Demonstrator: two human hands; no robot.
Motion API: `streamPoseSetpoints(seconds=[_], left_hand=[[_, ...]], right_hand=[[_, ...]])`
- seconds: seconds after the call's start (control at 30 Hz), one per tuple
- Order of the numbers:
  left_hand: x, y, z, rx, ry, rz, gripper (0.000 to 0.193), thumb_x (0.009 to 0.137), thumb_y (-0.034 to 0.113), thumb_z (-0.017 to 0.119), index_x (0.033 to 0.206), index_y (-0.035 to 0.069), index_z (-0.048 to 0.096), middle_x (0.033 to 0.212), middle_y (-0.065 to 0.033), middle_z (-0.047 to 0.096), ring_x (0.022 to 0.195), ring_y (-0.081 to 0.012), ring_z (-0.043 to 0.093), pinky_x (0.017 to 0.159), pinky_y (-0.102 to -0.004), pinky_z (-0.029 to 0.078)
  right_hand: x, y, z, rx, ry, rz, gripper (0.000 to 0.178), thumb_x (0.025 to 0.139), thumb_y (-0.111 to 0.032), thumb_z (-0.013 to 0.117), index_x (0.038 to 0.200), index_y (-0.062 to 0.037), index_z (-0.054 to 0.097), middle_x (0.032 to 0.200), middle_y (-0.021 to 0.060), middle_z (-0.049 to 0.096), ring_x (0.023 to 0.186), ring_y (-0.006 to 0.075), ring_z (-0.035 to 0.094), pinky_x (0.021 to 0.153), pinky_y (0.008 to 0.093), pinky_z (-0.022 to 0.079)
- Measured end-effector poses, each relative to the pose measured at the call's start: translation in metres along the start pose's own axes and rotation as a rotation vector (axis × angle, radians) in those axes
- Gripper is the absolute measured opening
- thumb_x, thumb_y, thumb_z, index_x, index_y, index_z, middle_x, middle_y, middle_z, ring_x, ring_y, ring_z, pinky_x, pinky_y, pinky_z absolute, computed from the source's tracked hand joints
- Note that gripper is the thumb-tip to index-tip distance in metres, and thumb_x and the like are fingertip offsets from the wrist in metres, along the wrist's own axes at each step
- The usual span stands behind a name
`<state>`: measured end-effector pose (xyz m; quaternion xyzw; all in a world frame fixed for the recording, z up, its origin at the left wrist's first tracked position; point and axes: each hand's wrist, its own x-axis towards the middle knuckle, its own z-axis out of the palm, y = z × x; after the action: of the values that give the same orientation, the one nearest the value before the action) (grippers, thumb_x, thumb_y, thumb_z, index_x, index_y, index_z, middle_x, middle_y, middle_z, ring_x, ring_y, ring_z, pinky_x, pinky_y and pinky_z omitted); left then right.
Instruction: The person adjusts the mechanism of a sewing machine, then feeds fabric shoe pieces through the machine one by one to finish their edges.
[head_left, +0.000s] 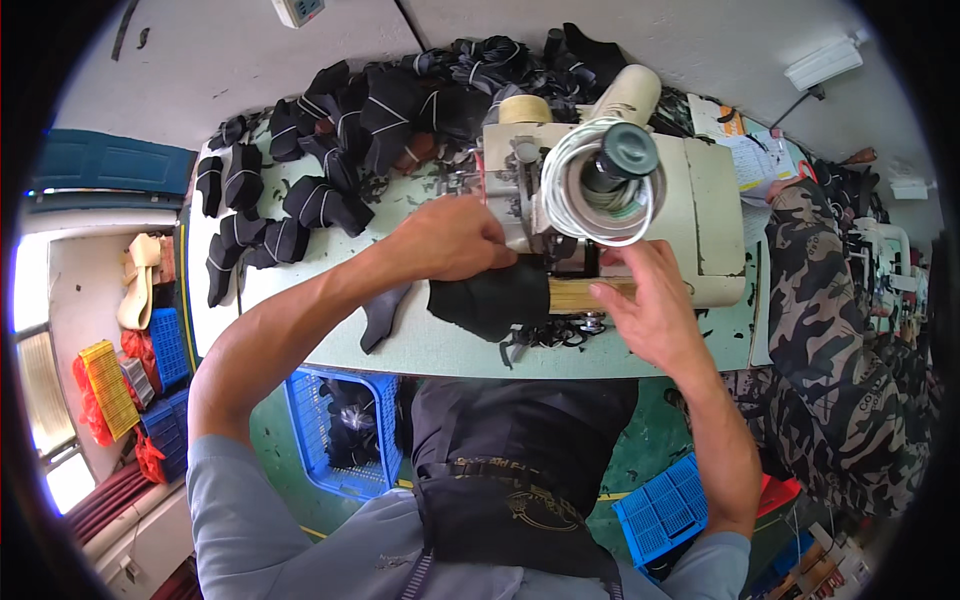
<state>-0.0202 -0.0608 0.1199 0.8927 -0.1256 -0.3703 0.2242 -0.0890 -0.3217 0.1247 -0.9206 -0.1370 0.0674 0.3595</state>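
A cream-coloured table machine (715,210) stands in front of me, with a coil of white tubing (555,190) on its top. My left hand (455,238) is closed, its thumb and fingers pinching the upper edge of a flat black material piece (490,300) at the machine's left side. That piece lies against a tan strip (575,295) on the machine's front. My right hand (650,300) is at the machine, thumb over the right part of the strip and fingers apart, reaching up beside the tubing. Its fingertips are partly hidden. A loose dark piece (382,315) lies left of the black one.
Bundles of black pieces tied with white string (390,110) cover the table's back and left. A blue basket (345,485) holds dark scraps below. A blue crate (660,510) stands at lower right. A person in camouflage clothing (820,300) sits close on my right.
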Motion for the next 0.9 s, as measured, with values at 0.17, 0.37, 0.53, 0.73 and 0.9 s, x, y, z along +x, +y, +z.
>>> streamPoseSetpoints(seconds=[0.17, 0.37, 0.53, 0.73, 0.9], left_hand=[[0.009, 0.017, 0.011, 0.04, 0.176, 0.105, 0.036, 0.089, 0.04, 0.068, 0.103, 0.009, 0.079, 0.096, -0.0186, 0.075, 0.092, -0.0367, 0.071, 0.086, -0.0458, 0.055], [-0.018, -0.001, 0.004, -0.142, -0.062, 0.246, 0.031, 0.094, 0.031, 0.065, 0.112, 0.008, 0.076, 0.104, -0.0181, 0.075, 0.097, -0.0363, 0.071, 0.091, -0.0428, 0.054], [-0.032, -0.012, 0.014, -0.406, -0.055, 0.114, 0.029, 0.09, 0.025, 0.072, 0.109, 0.003, 0.074, 0.096, -0.0131, 0.075, 0.088, -0.0252, 0.071, 0.084, -0.0373, 0.054], [-0.023, -0.007, 0.016, -0.302, -0.013, 0.07, 0.024, 0.092, 0.021, 0.071, 0.105, 0.001, 0.075, 0.084, -0.0088, 0.074, 0.077, -0.0135, 0.066, 0.077, -0.0318, 0.053], [-0.024, -0.008, 0.014, -0.245, -0.016, 0.107, 0.026, 0.093, 0.023, 0.069, 0.107, 0.003, 0.075, 0.087, -0.011, 0.075, 0.079, -0.017, 0.068, 0.078, -0.0342, 0.053]], right_hand=[[0.018, -0.005, -0.004, -0.216, -0.059, -0.178, 0.052, 0.079, -0.005, 0.075, 0.127, -0.0028, 0.056, 0.113, 0.0155, 0.064, 0.106, 0.0379, 0.056, 0.094, 0.0462, 0.046], [-0.003, -0.002, -0.03, -0.11, -0.117, -0.038, 0.036, 0.079, 0.0, 0.072, 0.114, -0.0057, 0.066, 0.092, 0.0116, 0.065, 0.08, 0.0336, 0.065, 0.073, 0.0439, 0.053], [-0.051, -0.004, -0.04, -0.224, 0.355, -0.594, 0.028, 0.075, 0.002, 0.079, 0.098, -0.0114, 0.074, 0.093, 0.0052, 0.059, 0.083, 0.0237, 0.063, 0.069, 0.0365, 0.058], [-0.064, 0.0, -0.044, -0.366, 0.529, -0.7, 0.03, 0.078, -0.003, 0.083, 0.104, -0.0149, 0.074, 0.108, 0.0032, 0.057, 0.102, 0.0242, 0.06, 0.079, 0.0378, 0.062], [-0.064, 0.0, -0.044, -0.384, 0.518, -0.703, 0.03, 0.079, -0.004, 0.084, 0.105, -0.014, 0.073, 0.111, 0.0042, 0.057, 0.108, 0.0254, 0.057, 0.084, 0.0408, 0.061]])
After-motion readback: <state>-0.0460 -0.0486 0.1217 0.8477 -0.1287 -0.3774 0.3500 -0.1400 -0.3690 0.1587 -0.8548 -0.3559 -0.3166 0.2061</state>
